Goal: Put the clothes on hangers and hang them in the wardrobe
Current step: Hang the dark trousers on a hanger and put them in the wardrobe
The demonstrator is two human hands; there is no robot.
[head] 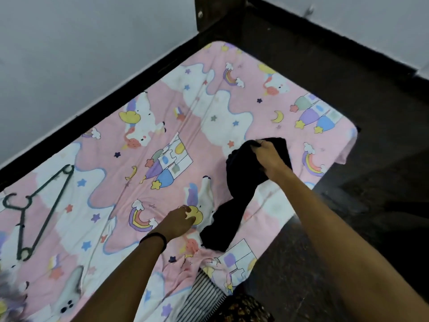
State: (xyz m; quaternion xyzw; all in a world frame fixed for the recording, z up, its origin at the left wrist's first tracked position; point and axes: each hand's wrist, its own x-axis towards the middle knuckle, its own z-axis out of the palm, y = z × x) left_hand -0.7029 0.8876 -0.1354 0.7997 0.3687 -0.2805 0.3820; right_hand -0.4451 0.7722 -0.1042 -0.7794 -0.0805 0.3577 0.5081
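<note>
A black garment [234, 196] hangs bunched over the right side of the bed, its lower end resting on the pink unicorn sheet [162, 126]. My right hand [269, 159] grips the garment's upper end and holds it above the bed. My left hand [181, 220] hovers just left of the garment's lower end, fingers loosely curled, holding nothing. A dark green hanger [38, 210] lies flat on the sheet at the far left, well away from both hands.
The bed has a dark wooden frame [130, 73] against a grey wall. Dark floor [348, 228] lies to the right of the bed. A striped cloth [202, 296] and a patterned one [243, 307] show at the bed's near edge. A blurred grey item [11, 293] sits bottom left.
</note>
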